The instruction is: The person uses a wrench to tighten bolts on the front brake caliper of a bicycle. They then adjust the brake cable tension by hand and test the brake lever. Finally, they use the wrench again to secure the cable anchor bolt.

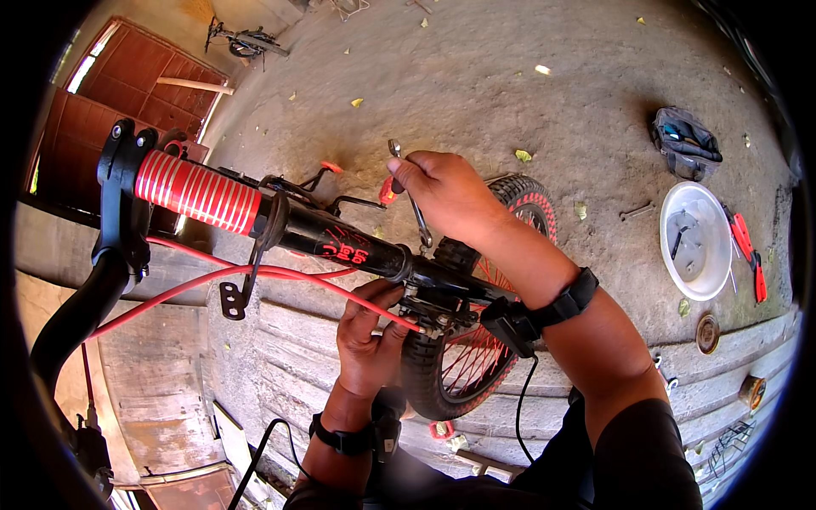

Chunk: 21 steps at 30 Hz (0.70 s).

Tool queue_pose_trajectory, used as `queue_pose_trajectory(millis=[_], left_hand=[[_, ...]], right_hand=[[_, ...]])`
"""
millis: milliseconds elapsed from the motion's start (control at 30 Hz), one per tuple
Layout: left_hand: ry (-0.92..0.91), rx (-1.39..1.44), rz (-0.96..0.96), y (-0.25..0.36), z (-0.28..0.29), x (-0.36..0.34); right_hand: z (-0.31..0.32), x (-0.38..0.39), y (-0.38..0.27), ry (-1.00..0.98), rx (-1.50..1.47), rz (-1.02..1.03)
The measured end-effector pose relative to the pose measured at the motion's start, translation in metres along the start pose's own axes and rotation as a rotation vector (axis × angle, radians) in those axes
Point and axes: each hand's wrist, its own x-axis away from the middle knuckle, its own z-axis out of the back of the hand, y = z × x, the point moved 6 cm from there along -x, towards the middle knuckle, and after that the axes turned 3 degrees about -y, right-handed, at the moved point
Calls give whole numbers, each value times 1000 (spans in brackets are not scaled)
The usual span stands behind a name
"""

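Observation:
In front of me is a bicycle, its black head tube (340, 242) slanting across the view, with the spoked front wheel (476, 374) below. My right hand (450, 194) is closed around a metal wrench (417, 217); the wrench's lower end is at the far side of the fork top. A small red piece (388, 191) shows beside those fingers; I cannot make out what it is. My left hand (367, 336) is on the near side, its fingers bent up against the front brake (433, 308). What its fingertips grip, if anything, is hidden.
Red cables (217, 276) loop from the handlebar (72, 319) to the brake. On the right are a white basin (697, 242) with small parts, a tool bag (686, 140), red-handled cutters (748, 255) and a loose metal tool (637, 211). Another bicycle (246, 41) is far off.

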Motion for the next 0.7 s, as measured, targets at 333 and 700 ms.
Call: queue_pose_trajectory(millis=[333,700], left_hand=[[-2,6,12,-6,0,3],[-8,-18,2,-3,1,1]], right_hand=[[-2,2,-6,-32,-15,-9],[1,9,-11,-133,-25,36]])
